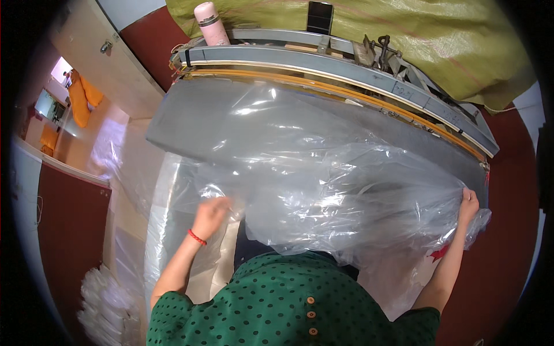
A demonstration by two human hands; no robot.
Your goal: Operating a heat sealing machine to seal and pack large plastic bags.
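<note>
A large clear plastic sheet (323, 190) lies spread over a grey worktop (196, 109) and hangs over its near edge toward my body. At the right end of the worktop, my right hand (470, 203) is closed on the sheet's edge, and folds run leftward from that grip. On the near left, my left hand (212, 218) is beside the sheet's left part, a red bracelet on its wrist. Motion smears its fingers, so whether it grips the film cannot be made out.
Behind the worktop runs a long grey metal bar (277, 57) with orange strips (311, 86). A pink bottle (211, 24), a phone (319, 18) and a metal clamp (383, 53) are at the back. Bundled clear plastic (107, 305) lies at lower left, near an open door (104, 52).
</note>
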